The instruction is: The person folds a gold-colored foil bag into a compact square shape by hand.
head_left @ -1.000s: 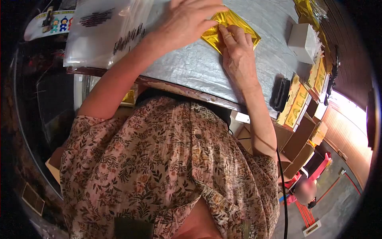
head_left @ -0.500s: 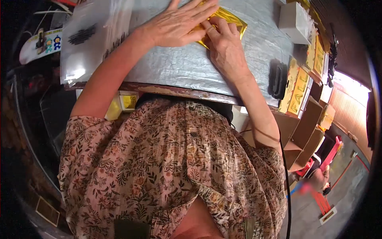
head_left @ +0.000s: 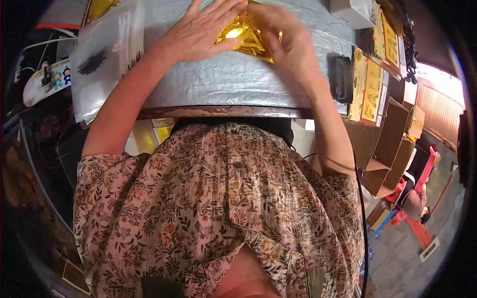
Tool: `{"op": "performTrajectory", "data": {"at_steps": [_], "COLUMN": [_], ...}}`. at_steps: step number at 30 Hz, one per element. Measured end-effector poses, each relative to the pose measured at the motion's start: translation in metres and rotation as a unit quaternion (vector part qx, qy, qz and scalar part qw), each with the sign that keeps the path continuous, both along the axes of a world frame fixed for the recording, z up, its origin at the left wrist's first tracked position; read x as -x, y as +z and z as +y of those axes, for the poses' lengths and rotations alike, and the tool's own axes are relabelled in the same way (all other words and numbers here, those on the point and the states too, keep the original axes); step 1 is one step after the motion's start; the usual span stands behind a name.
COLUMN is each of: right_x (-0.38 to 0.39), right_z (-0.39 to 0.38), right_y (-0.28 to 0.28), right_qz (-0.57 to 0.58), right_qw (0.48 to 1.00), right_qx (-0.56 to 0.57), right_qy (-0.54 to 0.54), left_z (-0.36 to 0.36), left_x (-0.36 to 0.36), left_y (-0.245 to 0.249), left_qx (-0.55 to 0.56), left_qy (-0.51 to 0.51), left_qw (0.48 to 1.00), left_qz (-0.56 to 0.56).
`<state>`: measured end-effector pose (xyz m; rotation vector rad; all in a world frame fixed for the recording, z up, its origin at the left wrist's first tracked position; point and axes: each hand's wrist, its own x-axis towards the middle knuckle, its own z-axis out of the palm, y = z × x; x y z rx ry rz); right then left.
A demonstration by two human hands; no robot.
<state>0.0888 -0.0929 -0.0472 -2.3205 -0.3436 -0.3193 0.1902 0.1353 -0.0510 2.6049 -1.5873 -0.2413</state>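
Observation:
A shiny gold foil sheet [head_left: 252,45] lies on the silver-covered tabletop, its surface creased and catching the light. My left hand [head_left: 203,32] rests flat at the foil's left side, fingers stretched out and thumb along its near edge. Over the right part of the foil is my right hand [head_left: 293,47], smeared by motion. Its fingers bend toward the foil, but whether they grip it does not show.
Clear plastic sheeting [head_left: 107,59] covers the table's left end. On the right are a black handle-like object [head_left: 342,79], a white box [head_left: 352,12] and yellow-labelled boxes [head_left: 371,92]. Open cardboard boxes [head_left: 387,134] stand beyond the edge. Another person [head_left: 413,201] is at lower right.
My right hand has lifted from its pressed position on the foil and moved slightly right, now blurred. More of the foil shows, looking more crumpled. My left hand stays flat; the view has shifted a little.

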Motion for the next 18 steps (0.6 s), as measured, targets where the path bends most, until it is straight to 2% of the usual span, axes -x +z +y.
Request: {"op": "performTrajectory", "data": {"at_steps": [1,2,3,4,5,8,15,17,18], "right_x": [-0.002,-0.006,-0.010,-0.013,-0.017,-0.024,-0.022,-0.012,-0.006], "right_z": [-0.009,-0.012,-0.016,-0.022,-0.028,-0.035,-0.038,-0.027,-0.019], "right_y": [0.000,0.007,0.017,0.024,0.014,-0.010,-0.016,0.000,0.009], "right_qz": [-0.013,0.000,0.013,0.011,0.014,0.004,0.017,-0.003,0.032], "right_qw": [0.998,0.992,0.980,0.988,0.987,0.976,0.984,0.989,0.992], "right_qx": [-0.039,-0.099,-0.160,0.002,0.001,0.132,0.100,0.097,0.073], "right_qy": [-0.053,-0.084,-0.116,-0.151,-0.157,-0.172,-0.148,-0.110,-0.095], "left_z": [0.002,0.000,0.004,0.003,0.002,-0.001,-0.002,0.001,0.004], "left_x": [-0.009,-0.008,-0.006,0.001,0.005,0.006,0.007,0.005,0.005], "left_y": [-0.028,-0.031,-0.032,-0.007,0.008,0.013,0.015,0.011,0.009], "left_qx": [0.178,0.349,0.347,0.208,0.063,0.049,0.054,0.061,0.061], "left_qy": [-0.060,-0.118,-0.121,-0.053,0.015,0.022,0.028,0.015,0.019], "left_qw": [0.982,0.929,0.930,0.977,0.998,0.998,0.998,0.998,0.998], "left_qz": [-0.012,-0.020,-0.015,0.003,0.019,0.022,0.035,0.023,0.024]}}
